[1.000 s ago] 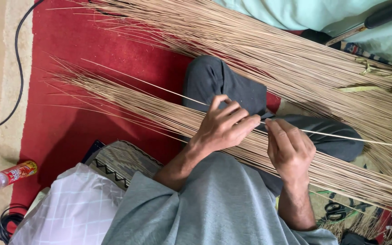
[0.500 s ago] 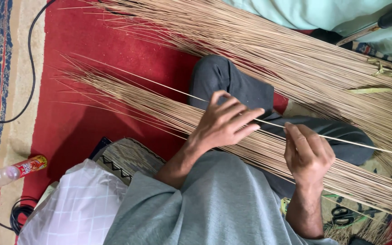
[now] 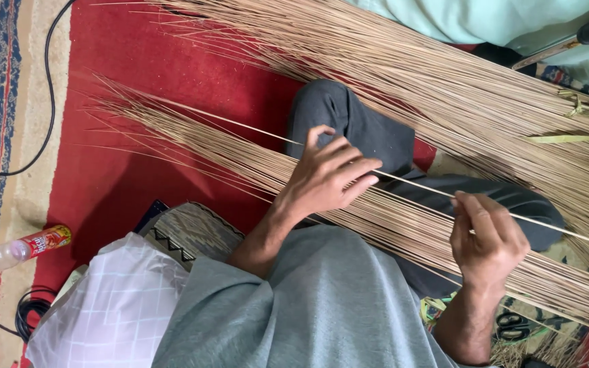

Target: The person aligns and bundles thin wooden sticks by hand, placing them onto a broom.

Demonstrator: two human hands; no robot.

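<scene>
My left hand (image 3: pixel 328 178) and my right hand (image 3: pixel 485 238) both hold one thin, pale stick (image 3: pixel 417 185) that runs slantwise across my lap. The left hand's fingertips pinch it above my dark-trousered knee (image 3: pixel 349 123). Further right along the same stick, the right hand is closed around it. Beneath both hands lies a flat bundle of similar tan sticks (image 3: pixel 240 160), fanned out over my legs and the red carpet (image 3: pixel 172 68).
A much larger pile of sticks (image 3: pixel 444 88) fills the top of the view. Someone in light teal clothing (image 3: pixel 499 20) sits beyond it. A plastic bottle (image 3: pixel 22 249) and a black cable (image 3: pixel 42 136) lie at the left, a white cloth (image 3: pixel 117 300) is near my side, and scissors (image 3: pixel 512 327) lie at the lower right.
My right hand has slid to the right along the stick, widening the gap from my left hand. The left hand has stayed over the knee.
</scene>
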